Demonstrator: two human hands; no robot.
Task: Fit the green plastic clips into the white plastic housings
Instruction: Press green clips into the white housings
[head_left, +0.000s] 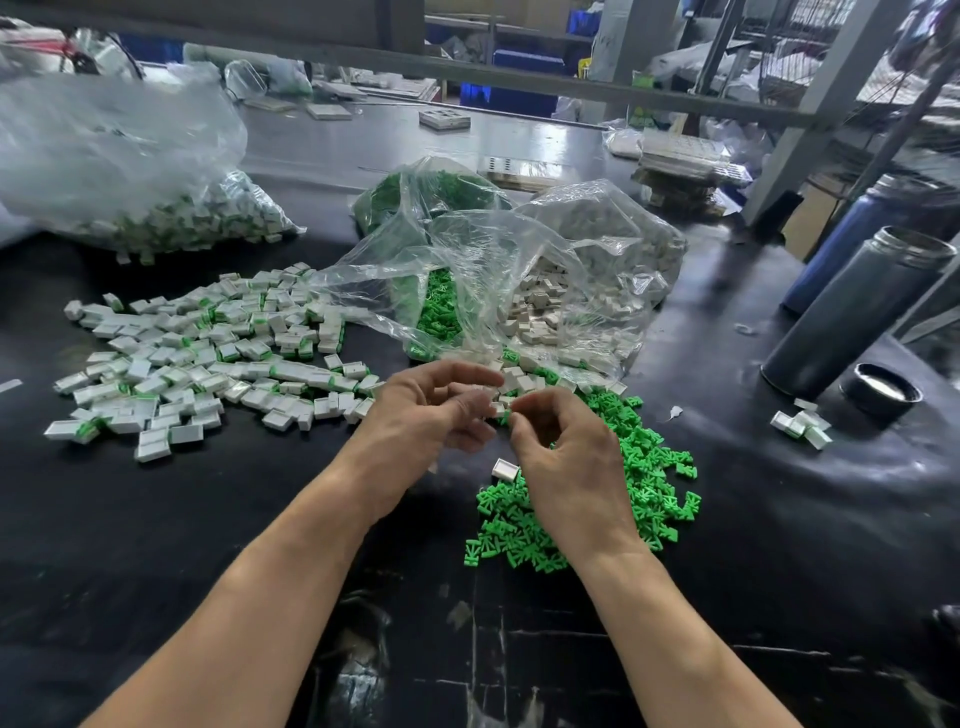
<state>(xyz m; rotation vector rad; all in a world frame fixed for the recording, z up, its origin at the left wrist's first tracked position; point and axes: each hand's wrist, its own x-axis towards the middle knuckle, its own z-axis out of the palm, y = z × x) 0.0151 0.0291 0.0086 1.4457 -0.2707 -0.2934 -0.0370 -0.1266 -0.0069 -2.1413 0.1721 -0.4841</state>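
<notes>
Over the counter: both hands meet mid-air just in front of the torn-open bags, above the loose parts.
Left hand (431, 410): fingers curled toward the right hand; looks like it's holding a small white piece at the tips, but it's blurry so can't say for sure.
Right hand (566, 467): thumb and forefinger pinched together on something tiny, can't make out what.
Green clips (644, 467): loose heap on the counter (260, 519) under and beside the right hand, more spilling from a clear bag (441, 306).
White housings (540, 317): in the bag next to it, some tipped out near the fingertips; one lone white housing (505, 469) sits by the right hand.
Finished pile (208, 358): white with green showing, well off to the left.
Handling: my guess is featherlight, rigid, a bit slick. Pinch the clip by its flat back, hold the housing by its sides with the opening clear. Thin prongs probably snap if forced crooked.
Writing: none readable anywhere.
</notes>
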